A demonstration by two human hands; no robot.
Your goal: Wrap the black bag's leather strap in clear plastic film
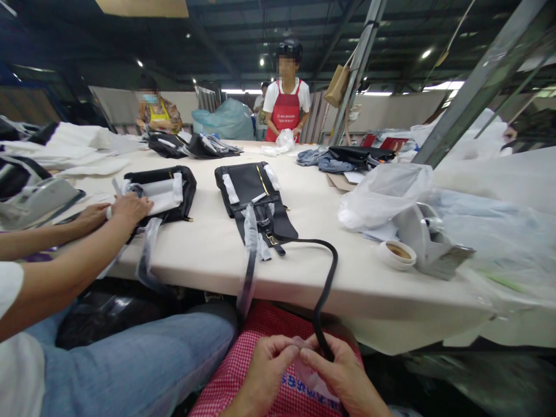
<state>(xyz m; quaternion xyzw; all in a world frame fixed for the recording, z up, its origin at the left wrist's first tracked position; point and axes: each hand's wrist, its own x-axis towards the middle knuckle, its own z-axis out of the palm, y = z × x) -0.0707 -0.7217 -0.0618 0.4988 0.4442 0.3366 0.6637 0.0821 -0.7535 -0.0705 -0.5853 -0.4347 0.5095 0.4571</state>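
Note:
Over my lap, my left hand [268, 366] pinches a clear plastic sleeve [306, 370] between thumb and fingers. Close beside it, my right hand [332, 362] is closed on the same plastic, with the black strap [329, 278] running through its grip. That strap curves up over the table edge to a black bag [243, 185] lying on the table. White wrapping covers parts of the bag, and a gold zip crosses its front. A second strap [248, 278], partly sleeved in plastic, hangs down over the edge.
At left, a co-worker's hands [125, 208] rest on another black bag [189, 194]. A tape dispenser [428, 240] and a small white cup [397, 255] stand at right by plastic bags [384, 194]. A metal post [473, 87] slants above. Another person in a red apron [286, 116] stands across the table.

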